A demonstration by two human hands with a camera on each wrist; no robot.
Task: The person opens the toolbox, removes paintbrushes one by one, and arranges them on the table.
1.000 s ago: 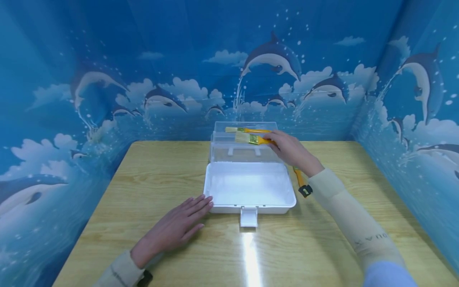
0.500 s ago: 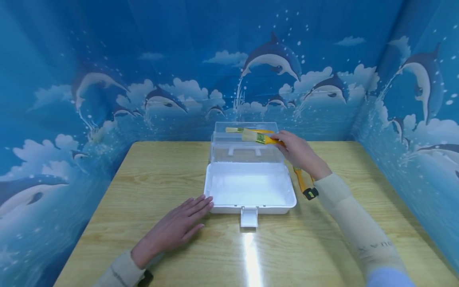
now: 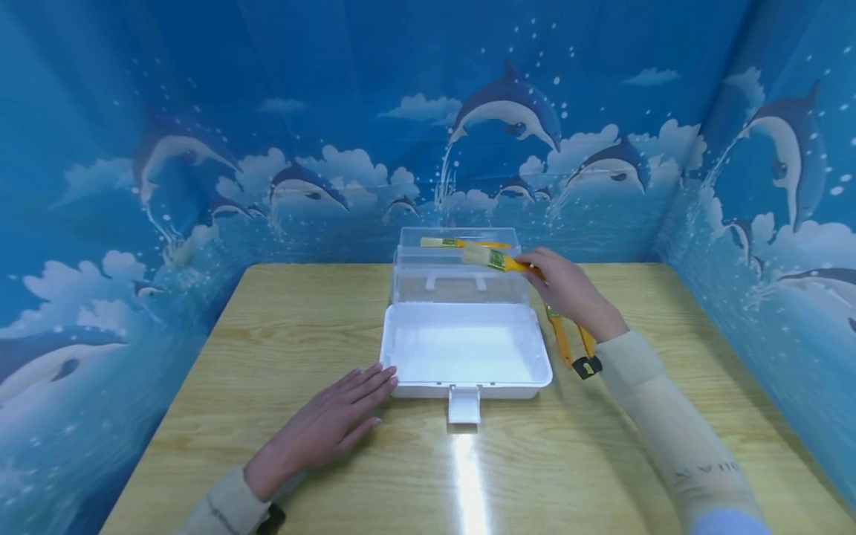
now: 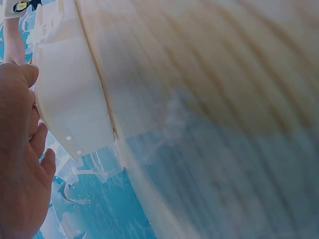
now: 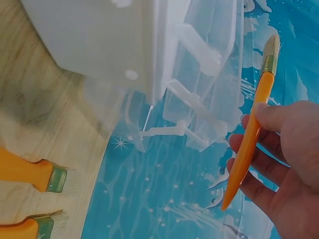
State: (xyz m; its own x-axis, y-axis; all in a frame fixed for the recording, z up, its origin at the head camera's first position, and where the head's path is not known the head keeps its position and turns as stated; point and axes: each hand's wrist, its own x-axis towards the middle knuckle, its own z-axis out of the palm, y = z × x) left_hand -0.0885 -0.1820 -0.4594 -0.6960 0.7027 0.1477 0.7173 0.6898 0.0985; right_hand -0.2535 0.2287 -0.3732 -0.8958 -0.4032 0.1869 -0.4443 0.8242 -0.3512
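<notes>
A white plastic box [image 3: 466, 345] stands open on the table, its clear tiered trays [image 3: 461, 286] raised at the back. My right hand [image 3: 565, 282] pinches the orange handle of a paintbrush [image 3: 487, 257] between thumb and fingers, above the box's back right. In the right wrist view this paintbrush [image 5: 247, 137] points bristles up. A second, thinner paintbrush [image 3: 461, 243] lies in the top tray. With fingers straight, my left hand [image 3: 328, 420] rests at the box's front left corner; in the left wrist view the hand [image 4: 25, 149] lies along the box's side.
Two more orange-handled paintbrushes lie on the table right of the box, one brush [image 5: 30, 172] above the other brush [image 5: 30, 229] in the right wrist view. The front latch [image 3: 464, 405] hangs down. A blue dolphin-print curtain [image 3: 334, 111] surrounds the wooden table [image 3: 301, 312].
My right hand has moved to the right with the paintbrush, away from the thin brush in the tray. More of the brushes on the table shows now. My left hand stays put.
</notes>
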